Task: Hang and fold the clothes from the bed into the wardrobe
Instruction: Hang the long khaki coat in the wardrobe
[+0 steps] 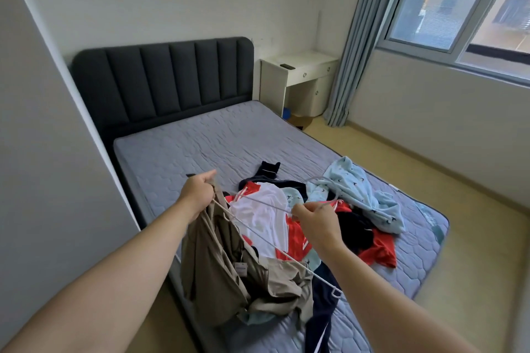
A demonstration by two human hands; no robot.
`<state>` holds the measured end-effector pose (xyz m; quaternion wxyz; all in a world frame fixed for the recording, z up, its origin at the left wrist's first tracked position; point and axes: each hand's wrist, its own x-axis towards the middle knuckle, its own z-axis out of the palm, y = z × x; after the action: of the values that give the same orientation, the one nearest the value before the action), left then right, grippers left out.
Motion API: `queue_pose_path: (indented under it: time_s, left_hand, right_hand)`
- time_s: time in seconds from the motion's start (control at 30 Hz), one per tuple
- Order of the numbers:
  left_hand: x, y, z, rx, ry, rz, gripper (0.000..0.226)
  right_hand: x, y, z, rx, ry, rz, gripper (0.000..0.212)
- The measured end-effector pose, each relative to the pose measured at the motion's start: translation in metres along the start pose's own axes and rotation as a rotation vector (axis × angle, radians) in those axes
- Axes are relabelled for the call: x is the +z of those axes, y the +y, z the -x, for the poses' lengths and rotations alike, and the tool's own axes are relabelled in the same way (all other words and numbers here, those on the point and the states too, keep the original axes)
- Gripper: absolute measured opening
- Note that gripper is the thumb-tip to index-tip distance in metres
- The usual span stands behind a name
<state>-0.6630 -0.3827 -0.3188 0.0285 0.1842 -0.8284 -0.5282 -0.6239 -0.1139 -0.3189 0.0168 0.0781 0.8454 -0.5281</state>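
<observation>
My left hand grips the top edge of a khaki garment, which hangs down over the bed's near corner. My right hand pinches a thin white wire hanger near its hook; the hanger's bars run across towards the khaki garment and down to the right. Beneath them, on the grey mattress, lies a heap of clothes: a white and red shirt, a light blue patterned garment, a red piece, and dark navy items. No wardrobe is in view.
A dark padded headboard stands at the far end of the bed. A white desk and a grey-blue curtain are beyond it, by a window. A white wall runs close along the left. Wooden floor lies to the right.
</observation>
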Motion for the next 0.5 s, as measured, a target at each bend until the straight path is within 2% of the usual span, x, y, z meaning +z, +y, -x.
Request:
queue_pose_path:
  time_s: [0.1, 0.2, 0.27, 0.37, 0.4, 0.5]
  left_hand:
    - [-0.001, 0.008, 0.007, 0.056, -0.047, 0.004, 0.072]
    - [0.0, 0.026, 0.025, 0.161, -0.186, -0.009, 0.071]
    - [0.001, 0.039, 0.039, 0.248, -0.291, -0.022, 0.066]
    - [0.003, 0.06, 0.062, 0.348, -0.454, 0.004, 0.061]
    - [0.003, 0.066, 0.068, 0.366, -0.494, 0.02, 0.061]
    - [-0.002, 0.08, 0.079, 0.326, -0.531, 0.138, 0.06]
  right_hand:
    - [0.01, 0.001, 0.002, 0.019, -0.046, 0.103, 0.028]
    - [0.022, -0.004, 0.003, 0.008, -0.087, 0.129, 0.017]
    - [0.03, -0.008, 0.007, 0.004, -0.131, 0.055, 0.007]
    - [0.042, -0.015, 0.013, -0.028, -0.177, -0.07, 0.039]
    - [0.046, -0.017, 0.014, -0.046, -0.179, -0.113, 0.042]
    - [0.049, -0.024, 0.014, -0.009, -0.171, -0.266, 0.032]
